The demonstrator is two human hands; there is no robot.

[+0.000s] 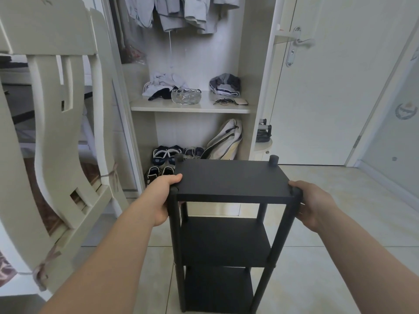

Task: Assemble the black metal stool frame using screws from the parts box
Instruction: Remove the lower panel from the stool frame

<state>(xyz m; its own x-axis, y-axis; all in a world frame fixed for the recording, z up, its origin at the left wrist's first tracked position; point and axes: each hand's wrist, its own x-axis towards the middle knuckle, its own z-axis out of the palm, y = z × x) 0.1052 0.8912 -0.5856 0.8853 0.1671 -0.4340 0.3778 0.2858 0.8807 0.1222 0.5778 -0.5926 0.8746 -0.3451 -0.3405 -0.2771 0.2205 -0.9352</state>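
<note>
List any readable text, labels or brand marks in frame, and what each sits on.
No text is legible.
Band on the folded garment: print too blurred to read.
The round emblem on the right-hand door: blurred, unreadable.
On the black stool frame: no markings visible.

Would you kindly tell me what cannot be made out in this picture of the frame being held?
1. Fingers of the left hand: hidden behind the frame, head view.
2. Fingers of the right hand: hidden behind the frame's corner, head view.
3. Any screws in the frame: too small and dark to tell, head view.
4. The parts box: nowhere in the head view.
</note>
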